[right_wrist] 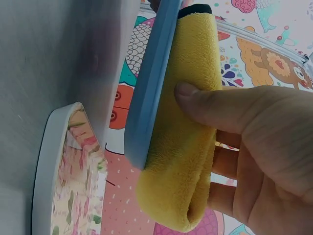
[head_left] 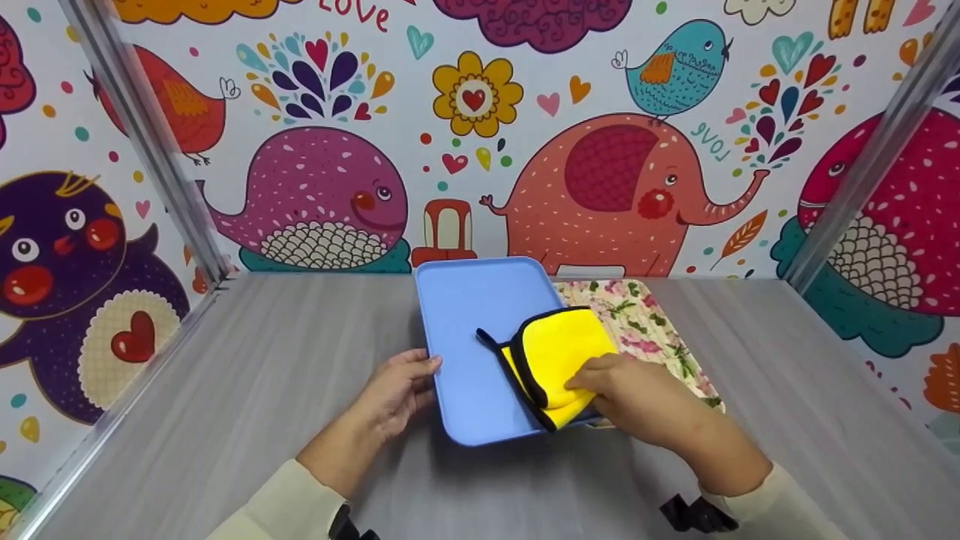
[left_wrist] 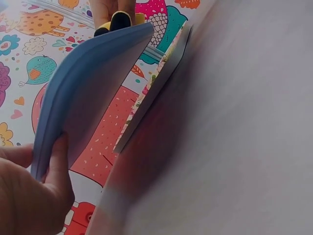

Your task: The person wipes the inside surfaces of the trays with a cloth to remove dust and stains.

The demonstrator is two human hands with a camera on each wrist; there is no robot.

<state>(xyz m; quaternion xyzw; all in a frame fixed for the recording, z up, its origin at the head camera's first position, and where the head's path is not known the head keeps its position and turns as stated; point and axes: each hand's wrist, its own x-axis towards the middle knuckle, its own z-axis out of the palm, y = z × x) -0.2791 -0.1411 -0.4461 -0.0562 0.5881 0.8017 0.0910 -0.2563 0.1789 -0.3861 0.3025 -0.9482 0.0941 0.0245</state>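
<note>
A blue tray (head_left: pixel 480 300) is held up off the table, slightly tilted. My left hand (head_left: pixel 397 394) grips its left edge; in the left wrist view the thumb and fingers (left_wrist: pixel 59 156) pinch the rim from both sides. A folded yellow cloth with black edging (head_left: pixel 562 352) lies against the tray's right part. My right hand (head_left: pixel 637 397) holds this cloth, and in the right wrist view its thumb presses the plush yellow cloth (right_wrist: pixel 188 132) while the other fingers sit behind it. The tray's right edge is partly hidden by cloth and hand.
A second tray with a floral pattern (head_left: pixel 645 322) lies on the grey table (head_left: pixel 315 322), behind and to the right of the blue tray. Cartoon-printed panels (head_left: pixel 465 165) rise at the back and sides, with metal posts (head_left: pixel 157 150) at the corners.
</note>
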